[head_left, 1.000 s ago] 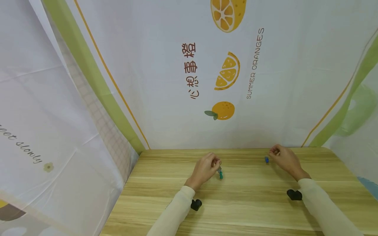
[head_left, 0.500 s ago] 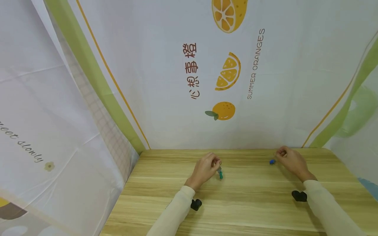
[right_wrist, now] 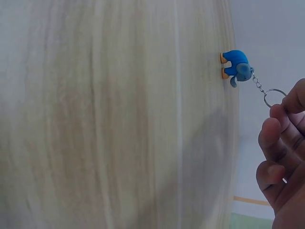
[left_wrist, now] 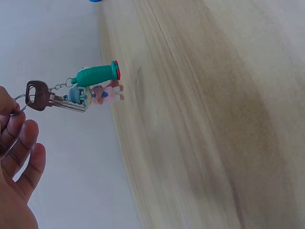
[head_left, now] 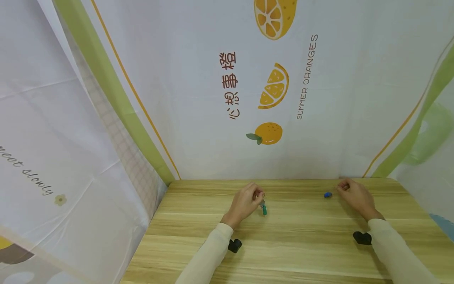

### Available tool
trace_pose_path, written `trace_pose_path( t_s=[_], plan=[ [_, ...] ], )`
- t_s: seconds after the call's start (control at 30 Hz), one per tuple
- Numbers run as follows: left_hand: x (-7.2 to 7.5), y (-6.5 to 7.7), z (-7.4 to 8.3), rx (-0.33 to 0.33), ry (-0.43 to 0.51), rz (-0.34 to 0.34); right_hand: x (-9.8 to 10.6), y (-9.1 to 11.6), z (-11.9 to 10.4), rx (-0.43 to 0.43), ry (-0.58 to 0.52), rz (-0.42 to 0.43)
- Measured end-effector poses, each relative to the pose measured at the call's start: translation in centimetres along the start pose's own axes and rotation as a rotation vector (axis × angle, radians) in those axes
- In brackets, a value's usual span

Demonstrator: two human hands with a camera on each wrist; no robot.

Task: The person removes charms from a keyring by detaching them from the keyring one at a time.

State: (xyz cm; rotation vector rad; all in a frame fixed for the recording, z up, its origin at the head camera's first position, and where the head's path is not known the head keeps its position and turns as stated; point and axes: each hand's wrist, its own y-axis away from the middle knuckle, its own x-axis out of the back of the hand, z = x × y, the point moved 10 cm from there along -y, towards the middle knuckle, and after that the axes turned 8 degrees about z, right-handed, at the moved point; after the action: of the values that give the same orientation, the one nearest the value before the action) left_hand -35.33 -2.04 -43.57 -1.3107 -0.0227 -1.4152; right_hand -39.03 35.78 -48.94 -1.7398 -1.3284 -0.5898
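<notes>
Figurine, blue, shifted rightward; right grip pinching its ring, left grip keyring

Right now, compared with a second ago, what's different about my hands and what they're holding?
The right grip has moved to the right and slightly toward you, and the blue animal charm shifted right with it. Nothing was taken hold of or let go. The left grip stayed nearly in place, the key and green charm hanging from it.
</notes>
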Motion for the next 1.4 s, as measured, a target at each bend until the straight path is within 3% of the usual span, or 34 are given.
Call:
trace_pose_path(
  t_s=[0.4, 0.93, 1.4],
  plan=[
    [0.2, 0.0, 0.1, -0.016, 0.004, 0.004, 0.2, 0.5, 1.0, -0.018, 0.013, 0.031],
    [0.0, 0.0, 0.0, -0.013, -0.002, 0.000, 0.3, 0.7, 2.7, -0.074, 0.038, 0.013],
    [0.0, 0.1, -0.1, -0.007, 0.002, 0.000, -0.2, 1.6, 4.4, -0.185, 0.068, -0.120]
  ],
)
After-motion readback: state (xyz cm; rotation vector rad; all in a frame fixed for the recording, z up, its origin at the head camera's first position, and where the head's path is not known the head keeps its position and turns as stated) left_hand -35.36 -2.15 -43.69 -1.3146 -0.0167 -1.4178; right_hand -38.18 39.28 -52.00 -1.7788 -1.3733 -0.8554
